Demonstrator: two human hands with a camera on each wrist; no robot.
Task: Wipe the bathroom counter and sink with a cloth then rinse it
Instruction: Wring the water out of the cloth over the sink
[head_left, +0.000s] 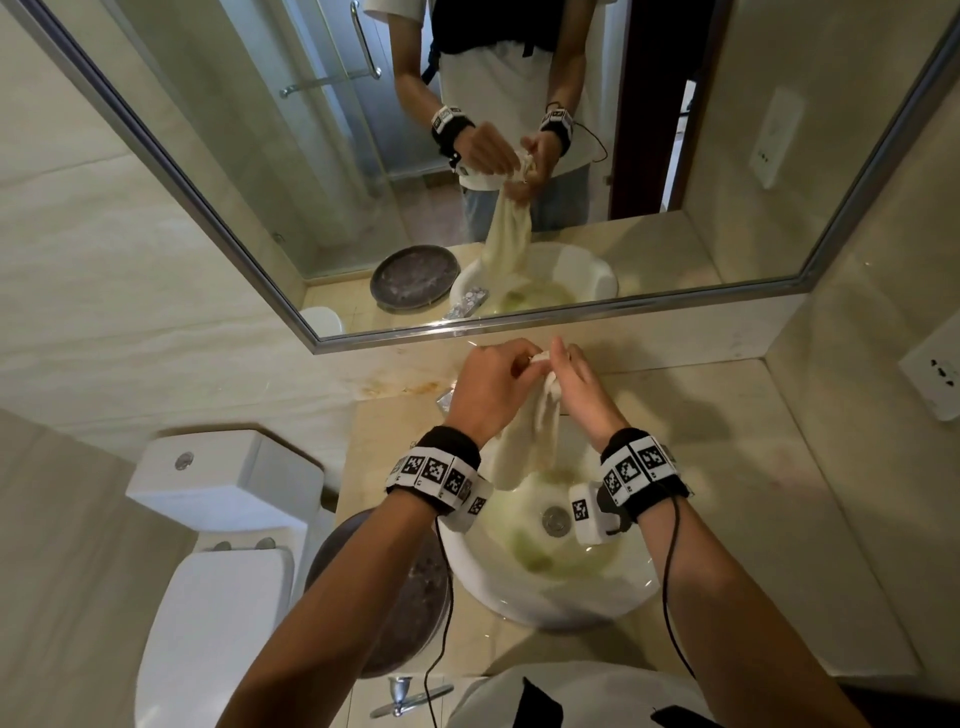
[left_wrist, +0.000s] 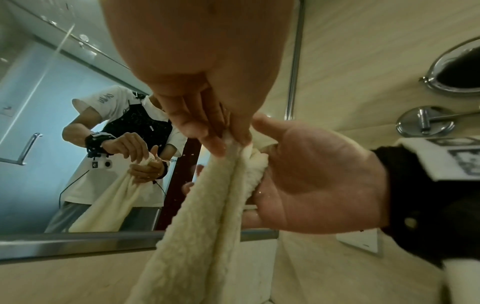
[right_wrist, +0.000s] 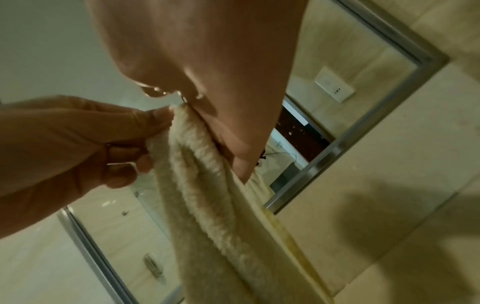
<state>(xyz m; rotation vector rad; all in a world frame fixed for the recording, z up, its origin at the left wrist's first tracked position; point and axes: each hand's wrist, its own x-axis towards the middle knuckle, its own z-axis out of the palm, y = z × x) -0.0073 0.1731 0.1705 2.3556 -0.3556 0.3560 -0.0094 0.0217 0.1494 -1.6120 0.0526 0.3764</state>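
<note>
A cream fluffy cloth hangs over the white round sink, with its lower end drooping into the bowl. My left hand pinches the bunched top edge of the cloth, and my right hand grips that top edge right beside it. In the left wrist view my left fingers pinch the cloth while the right hand curls round it. In the right wrist view the right hand and left hand hold the cloth. Yellow-green stains lie round the drain.
The beige counter runs to the right of the sink. A dark round plate sits left of it and a chrome tap lever at the near edge. A toilet stands to the left, the mirror behind, and a wall socket on the right.
</note>
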